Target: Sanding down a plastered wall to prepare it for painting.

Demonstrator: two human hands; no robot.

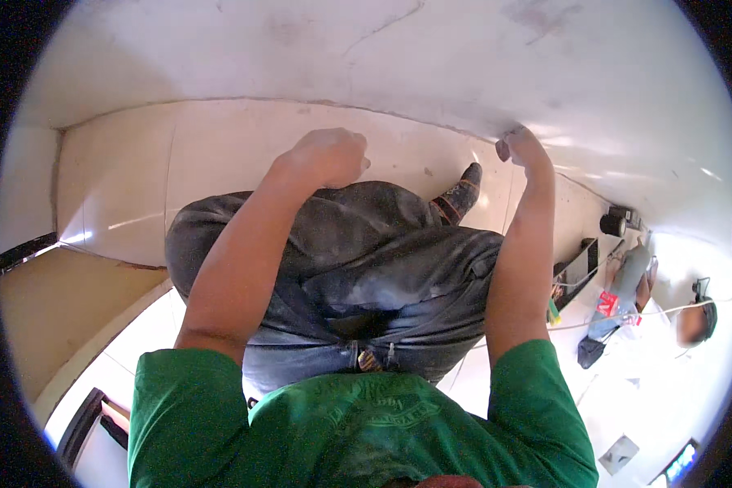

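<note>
My right hand is closed on a small reddish-brown piece that looks like folded sandpaper. It sits at the foot of the white wall, where the wall meets the beige tiled floor; dust covers the fingers. Above my bent leg in dark, dusty trousers, my left hand makes a fist, and nothing shows in it. Between the two hands my dark shoe points toward the wall.
Along the right wall stand a dark round container and a dark box-like frame. A pale cable crosses there, by a person in grey trousers. A brown panel lies left.
</note>
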